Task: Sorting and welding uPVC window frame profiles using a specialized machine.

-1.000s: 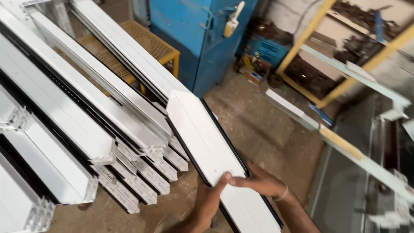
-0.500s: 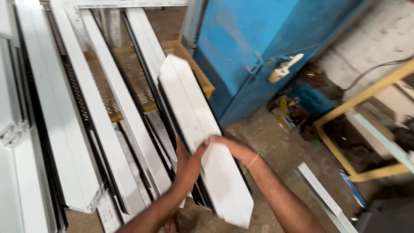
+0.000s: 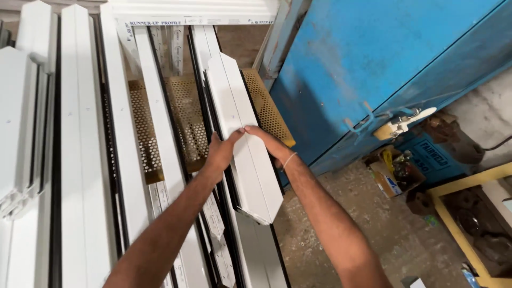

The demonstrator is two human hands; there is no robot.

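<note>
Head view: looks down on two bare forearms reaching to a short white profile piece lying over a rack of long white profiles.
Piece in hand: short white profile section (image 3: 242, 138) with both ends cut to a point, lying lengthwise on top of the long profiles, near the rack's right edge; its near tip overhangs toward the floor.
Left hand (image 3: 221, 152): pressed against the piece's left edge about midway, fingers wrapped on the side, thumb up on the top face; grasping the piece.
Right hand (image 3: 269, 143): laid on the right edge across from the left, fingertips on the top face meeting the left thumb; grasping the same piece. A thin band sits at the wrist.
Handling, as a judgement: stiff and hollow-looking, likely light for its length; smooth face may slip, and the mitred tips look liable to chip. Best taken at mid-length from both long edges, as now.
Carrier: long white profiles (image 3: 80, 160) lie side by side with dark gaps between, over a yellow perforated metal shelf (image 3: 184, 114).
Right of the rack: a blue metal cabinet (image 3: 373, 64) with a latch stands just beside it.
Floor: rough grey concrete (image 3: 373, 234), with a box of odds and ends and a yellow frame (image 3: 458, 224) at the right.
</note>
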